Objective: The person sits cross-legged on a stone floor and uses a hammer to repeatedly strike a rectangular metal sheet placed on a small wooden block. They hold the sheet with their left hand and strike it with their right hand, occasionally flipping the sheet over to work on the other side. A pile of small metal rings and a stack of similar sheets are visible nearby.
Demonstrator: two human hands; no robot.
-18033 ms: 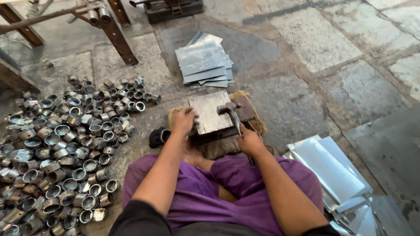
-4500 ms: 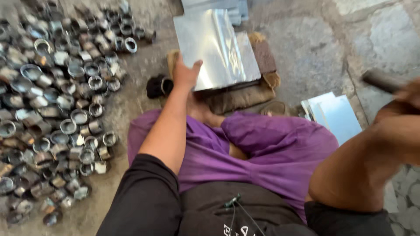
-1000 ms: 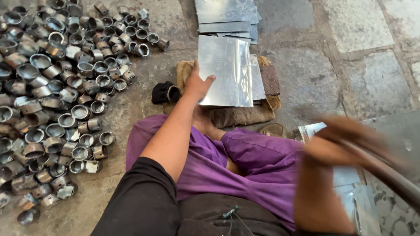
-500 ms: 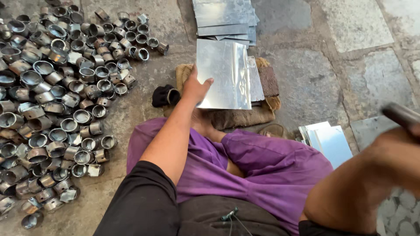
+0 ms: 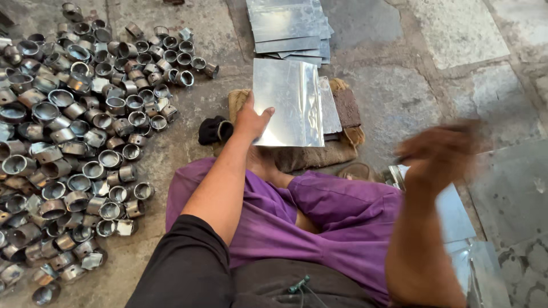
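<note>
My left hand [image 5: 251,121] is pressed on the near-left corner of the shiny metal sheet [image 5: 288,102], fingers closed over its left edge and thumb on top, pinning it down. The sheet lies flat on a dark block [image 5: 338,111] that sits on a folded piece of sacking [image 5: 311,154] on the stone floor [image 5: 394,97], straight ahead of my crossed legs in purple trousers [image 5: 337,219]. Its long axis runs away from me, from my left hand toward the far stack of cut sheets [image 5: 291,28].

My right hand [image 5: 442,154] is up in the air on my right side, well apart from the sheet and blurred, so I cannot tell whether it is closed or whether it holds anything. From that hand the sheet lies to the left and farther out; my left hand is by far the nearer one, already touching it.

On my left the floor is covered by a wide heap of short metal rings [image 5: 74,131], and a small black object [image 5: 214,130] lies just beside my left wrist. More sheet offcuts [image 5: 456,217] lie beside my right knee.
</note>
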